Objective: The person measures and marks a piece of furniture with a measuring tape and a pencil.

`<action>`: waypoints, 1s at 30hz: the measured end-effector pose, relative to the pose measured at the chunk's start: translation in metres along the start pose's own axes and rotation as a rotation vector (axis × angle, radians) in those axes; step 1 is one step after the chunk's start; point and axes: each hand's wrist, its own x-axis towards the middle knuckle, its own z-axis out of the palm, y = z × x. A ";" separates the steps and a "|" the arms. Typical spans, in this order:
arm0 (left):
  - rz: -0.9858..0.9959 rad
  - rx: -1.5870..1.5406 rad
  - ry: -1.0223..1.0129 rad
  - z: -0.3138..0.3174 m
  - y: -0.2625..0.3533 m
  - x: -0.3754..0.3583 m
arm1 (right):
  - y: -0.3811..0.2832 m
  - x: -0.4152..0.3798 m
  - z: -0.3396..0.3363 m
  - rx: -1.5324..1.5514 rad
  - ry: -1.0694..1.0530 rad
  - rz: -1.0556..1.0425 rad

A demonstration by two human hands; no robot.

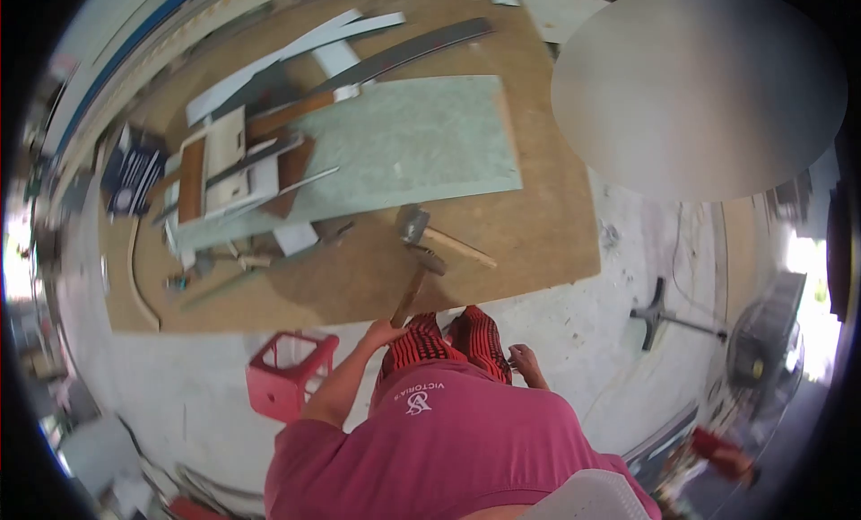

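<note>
At the near edge of the brown table, my left hand [386, 332] is closed around the wooden handle of a hammer [411, 291]. The hammer's dark head points away from me, over the tabletop. Just beyond it lies a mallet [459, 246] with a dark, blocky head and a pale wooden handle slanting to the right. My right hand [524, 358] hangs low beside my striped trousers, away from the table. Its fingers look loosely bent and apart, and nothing shows in them.
A pale green sheet [421, 139] lies on the brown table [556, 242]. Stacked frame pieces [215, 166] and long strips [421, 49] cover its left and far parts. A red stool [289, 376] stands at left, a black stand [659, 315] and a fan [767, 332] at right.
</note>
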 end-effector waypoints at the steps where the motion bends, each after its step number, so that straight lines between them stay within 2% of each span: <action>1: 0.006 -0.058 -0.004 -0.002 0.018 -0.014 | -0.011 0.004 0.001 -0.001 -0.039 -0.029; 4: -0.007 -0.240 -0.052 -0.004 0.061 -0.031 | -0.035 0.023 -0.008 -0.052 -0.168 -0.079; 6: -0.045 -0.733 -0.288 0.001 0.081 -0.033 | -0.049 0.036 -0.015 -0.118 -0.216 -0.187; 7: -0.050 -0.750 -0.271 0.010 0.099 -0.041 | -0.054 0.041 -0.022 -0.134 -0.233 -0.192; 9: -0.153 -1.483 -0.223 0.028 0.144 -0.051 | -0.064 0.054 -0.042 -0.171 -0.218 -0.209; 10: -0.150 -1.493 -0.211 0.040 0.154 -0.042 | -0.069 0.058 -0.053 -0.184 -0.209 -0.214; 12: -0.109 -1.993 -0.305 0.065 0.163 -0.020 | -0.074 0.067 -0.080 -0.195 -0.191 -0.152; 13: -0.032 -2.013 -0.331 0.076 0.168 -0.012 | -0.073 0.071 -0.095 -0.193 -0.178 -0.157; 14: -0.026 -2.033 -0.306 0.086 0.172 -0.004 | -0.072 0.076 -0.111 -0.194 -0.167 -0.161; 16: -0.041 -2.141 -0.410 0.102 0.183 0.006 | -0.062 0.091 -0.140 -0.174 -0.126 -0.162; 18: -0.088 -2.160 -0.287 0.114 0.190 0.005 | -0.056 0.110 -0.166 -0.241 -0.128 -0.169; 20: -0.142 -2.003 -0.012 0.129 0.190 0.005 | -0.057 0.128 -0.186 -0.308 -0.123 -0.163; 21: -0.127 -2.024 0.009 0.136 0.187 0.006 | -0.064 0.132 -0.192 -0.360 -0.135 -0.175; 22: -0.085 -1.889 0.109 0.143 0.183 0.006 | -0.074 0.138 -0.194 -0.381 -0.148 -0.189; 23: -0.051 -1.753 0.202 0.150 0.180 0.007 | -0.084 0.144 -0.194 -0.447 -0.146 -0.252; 25: -0.034 -1.678 0.293 0.158 0.180 0.009 | -0.101 0.170 -0.192 -0.541 -0.157 -0.332; 26: -0.032 -1.579 0.366 0.163 0.180 0.009 | -0.107 0.190 -0.186 -0.692 -0.110 -0.496; 27: -0.032 -1.606 0.391 0.168 0.180 0.009 | -0.112 0.205 -0.179 -0.837 -0.066 -0.665; 28: -0.068 -1.455 0.493 0.170 0.183 0.010 | -0.126 0.207 -0.171 -0.860 -0.089 -0.685; 29: -0.108 -1.297 0.589 0.171 0.186 0.012 | -0.140 0.209 -0.159 -0.933 -0.070 -0.821; 30: -0.113 -1.315 0.617 0.178 0.185 0.021 | -0.157 0.207 -0.145 -0.998 -0.049 -0.960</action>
